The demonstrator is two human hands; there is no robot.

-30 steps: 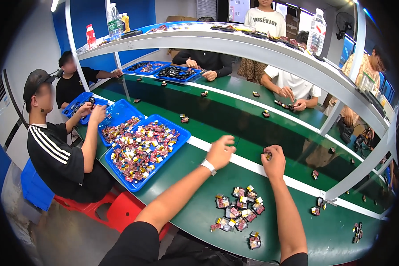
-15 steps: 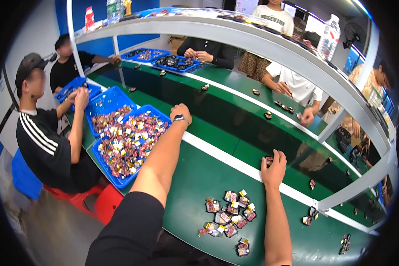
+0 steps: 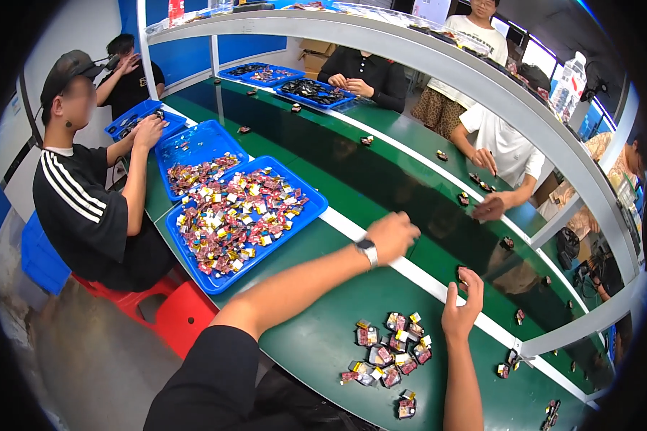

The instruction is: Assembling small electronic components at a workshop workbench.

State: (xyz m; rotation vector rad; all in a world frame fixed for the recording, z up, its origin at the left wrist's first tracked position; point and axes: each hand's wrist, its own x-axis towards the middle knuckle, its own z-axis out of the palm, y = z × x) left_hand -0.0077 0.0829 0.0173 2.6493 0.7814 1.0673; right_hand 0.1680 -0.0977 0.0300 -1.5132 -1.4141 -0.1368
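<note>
My left hand (image 3: 393,237), with a watch on its wrist, is over the belt past the white strip. It is smeared by motion, so I cannot make out its fingers or anything in them. To its right, my right hand (image 3: 462,307) is raised by the belt's near edge. Its curled fingers and thumb are around a small dark-and-red electronic part (image 3: 461,272), mostly hidden by the fingers. Between my forearms, on the green table (image 3: 302,309), lies a loose cluster of small electronic modules (image 3: 392,352) with yellow and white tabs.
A blue tray (image 3: 316,208) heaped with small parts stands left, beside another blue tray (image 3: 187,147). Scattered modules lie along the dark green belt (image 3: 323,154). A white metal shelf frame (image 3: 410,54) arches overhead. Co-workers sit left and opposite; a red stool (image 3: 183,320) is at left.
My left hand has swung right, from beside the heaped tray toward my right hand. My right hand has turned slightly, staying by the small part. The view has shifted a little left.
</note>
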